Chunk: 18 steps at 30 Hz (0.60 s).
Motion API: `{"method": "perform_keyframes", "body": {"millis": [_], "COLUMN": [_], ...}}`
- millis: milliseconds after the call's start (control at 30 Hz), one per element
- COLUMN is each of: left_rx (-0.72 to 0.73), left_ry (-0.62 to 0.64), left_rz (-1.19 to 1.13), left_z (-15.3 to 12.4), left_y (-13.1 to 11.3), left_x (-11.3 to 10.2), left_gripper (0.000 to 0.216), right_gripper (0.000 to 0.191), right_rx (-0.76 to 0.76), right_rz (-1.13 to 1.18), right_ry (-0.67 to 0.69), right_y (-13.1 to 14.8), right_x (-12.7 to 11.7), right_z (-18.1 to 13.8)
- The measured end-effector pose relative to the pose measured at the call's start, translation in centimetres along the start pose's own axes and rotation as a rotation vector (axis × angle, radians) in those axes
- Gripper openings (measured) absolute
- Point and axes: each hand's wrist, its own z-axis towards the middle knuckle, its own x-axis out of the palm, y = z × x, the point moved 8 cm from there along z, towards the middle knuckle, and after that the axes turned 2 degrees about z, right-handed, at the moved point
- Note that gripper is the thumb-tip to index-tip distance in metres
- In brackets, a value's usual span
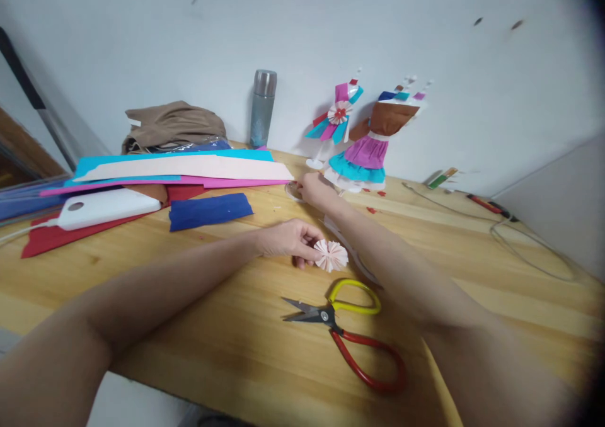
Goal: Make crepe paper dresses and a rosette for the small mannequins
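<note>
Between the thumb and fingers of my left hand (293, 243) is a pleated pale pink paper rosette (331, 255), held just above the table. Farther back, my right hand (319, 191) is closed, its fingertips at a thin ring-shaped roll (292, 191) that looks like tape. Part of that roll is hidden by the fingers. A pale narrow strip (354, 254) curves over the tabletop, partly behind my right forearm. Nearer to me lie scissors (325, 315) with one yellow and one red handle, blades spread, pointing left.
Coloured crepe paper (189, 167) is stacked at the left, beside a white glue gun (111, 208) and a blue paper piece (210, 211). Behind stand a flask (263, 109), a brown cloth (177, 128) and two paper-dressed stands (366, 153). A cable (496, 232) loops at the right.
</note>
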Motion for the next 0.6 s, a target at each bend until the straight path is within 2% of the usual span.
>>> {"method": "perform_keyframes", "body": {"millis": [167,267,333,367,433,600], "left_rx": [0.001,0.009,0.009,0.007,-0.003,0.003], "left_ry": [-0.009,-0.012,-0.009,-0.010,-0.009,-0.009], "left_rz": [0.008,0.017,0.025,0.027,0.028,0.053], "left_z": [-0.1,-0.1,0.0,0.0,0.1,0.0], "left_y": [-0.2,-0.4,-0.4,-0.3,-0.2,-0.2], "left_x": [-0.1,-0.1,0.0,-0.1,-0.1,-0.2], "left_gripper": [0.024,0.025,0.026,0.026,0.028,0.030], "right_gripper": [0.014,0.013,0.012,0.010,0.012,0.018], "right_rx": [-0.033,-0.096,-0.108,-0.101,-0.039,0.352], "right_rz": [-0.067,-0.029,0.036,0.152,0.205,0.121], "right_ry": [0.004,-0.002,-0.012,-0.021,-0.038,-0.307], "right_y": [2.0,2.5,1.4,0.2,-3.1,-14.2], "right_x": [-1.3,-2.6,-3.8,-4.4,-5.5,-8.1], "right_z": [-1.7,-4.6,-7.0,-8.2,-9.9,-11.6]}}
